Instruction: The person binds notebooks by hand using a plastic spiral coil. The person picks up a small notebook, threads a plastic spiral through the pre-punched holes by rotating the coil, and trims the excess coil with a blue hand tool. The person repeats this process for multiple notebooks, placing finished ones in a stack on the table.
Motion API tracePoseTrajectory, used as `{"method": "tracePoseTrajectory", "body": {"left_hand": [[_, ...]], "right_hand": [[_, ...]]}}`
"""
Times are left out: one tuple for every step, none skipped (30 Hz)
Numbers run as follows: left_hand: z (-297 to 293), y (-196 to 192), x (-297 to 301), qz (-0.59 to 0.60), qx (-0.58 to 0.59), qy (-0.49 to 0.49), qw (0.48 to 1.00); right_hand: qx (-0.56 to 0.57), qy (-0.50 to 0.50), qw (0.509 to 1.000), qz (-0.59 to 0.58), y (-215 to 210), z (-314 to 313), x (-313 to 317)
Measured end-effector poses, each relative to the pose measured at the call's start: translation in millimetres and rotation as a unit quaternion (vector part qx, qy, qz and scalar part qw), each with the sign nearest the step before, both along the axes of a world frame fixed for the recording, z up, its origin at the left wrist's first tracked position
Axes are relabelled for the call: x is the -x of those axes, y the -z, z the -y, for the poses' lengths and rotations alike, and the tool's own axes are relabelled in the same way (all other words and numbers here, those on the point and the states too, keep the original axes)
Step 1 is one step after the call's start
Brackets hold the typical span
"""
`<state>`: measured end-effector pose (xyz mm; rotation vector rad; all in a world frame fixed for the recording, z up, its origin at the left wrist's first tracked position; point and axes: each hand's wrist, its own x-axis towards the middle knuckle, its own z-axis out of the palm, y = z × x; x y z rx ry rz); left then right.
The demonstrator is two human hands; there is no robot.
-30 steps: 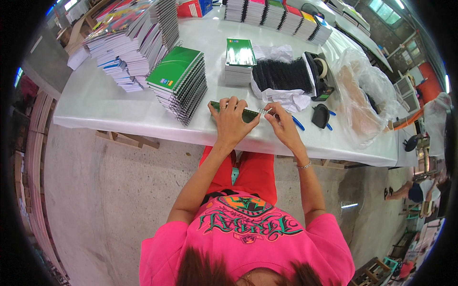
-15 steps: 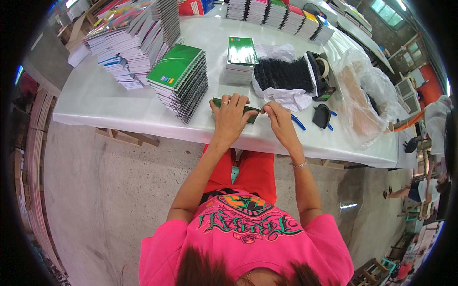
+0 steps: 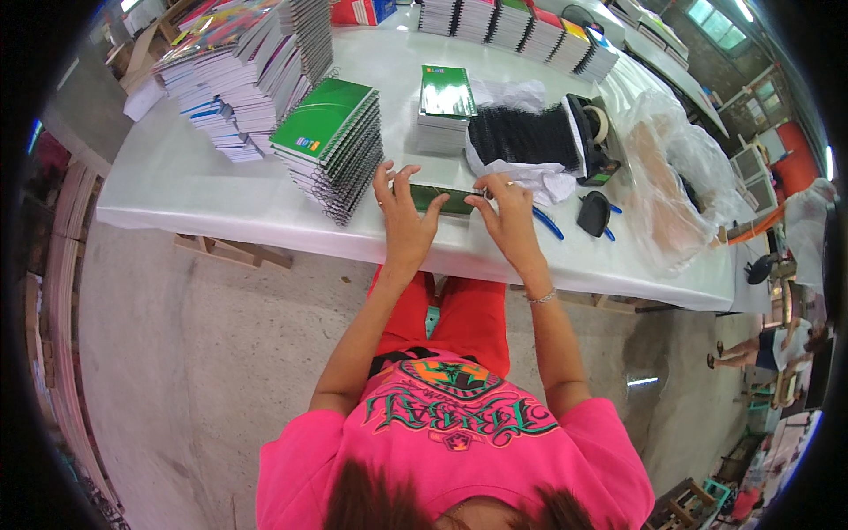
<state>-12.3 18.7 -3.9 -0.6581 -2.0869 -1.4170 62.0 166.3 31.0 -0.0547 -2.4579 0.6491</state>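
Note:
A dark green notebook (image 3: pixel 455 204) lies crosswise near the table's front edge, partly covered by my hands. My left hand (image 3: pixel 408 228) is at its left end, fingers spread and the thumb near its surface. At the right end, the thumb and fingertips of my right hand (image 3: pixel 510 223) are pinched on the notebook's corner, by its dark binding edge. Left of my hands stands a stack of green spiral notebooks (image 3: pixel 327 137), wire coils facing right. Behind the notebook is a pile of green-covered pads (image 3: pixel 444 110), and beside it a bundle of black spiral coils (image 3: pixel 521 141) lies on white paper.
Blue-handled pliers (image 3: pixel 549 224) and a black scoop-like piece (image 3: pixel 594 214) lie to the right. Beyond them are a tape dispenser (image 3: pixel 594 132) and a clear plastic bag (image 3: pixel 685 177). Tall notebook stacks (image 3: pixel 247 79) occupy the far left, with a row of notebooks (image 3: pixel 517 31) at the back.
My left hand has shifted left and spread its fingers, uncovering more of the notebook. My right hand has moved slightly left and still pinches the right end.

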Motion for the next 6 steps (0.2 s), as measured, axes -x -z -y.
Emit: {"method": "tracePoseTrajectory", "body": {"left_hand": [[-0.1,5.6,1.6,0.001,-0.004,0.006,1.000],[2.3,12.3,4.3,0.055,0.007,0.043,0.998],[5.7,14.3,5.9,0.109,0.018,0.079,0.991],[7.8,16.2,6.9,0.102,0.030,0.074,0.992],[7.2,17.9,8.3,0.104,0.028,0.079,0.991],[8.6,17.5,10.3,0.109,0.028,0.099,0.989]], "right_hand": [[-0.024,-0.002,1.000,0.012,7.4,-2.0,2.1],[-0.047,-0.003,0.999,0.025,12.9,-7.0,2.4],[-0.050,0.002,0.998,0.027,12.2,-10.7,1.4],[-0.028,-0.013,0.999,0.013,11.3,-14.6,0.5],[-0.006,-0.029,1.000,0.000,10.2,-18.7,-0.5],[-0.005,-0.025,1.000,0.000,10.6,-19.3,-2.4]]}}
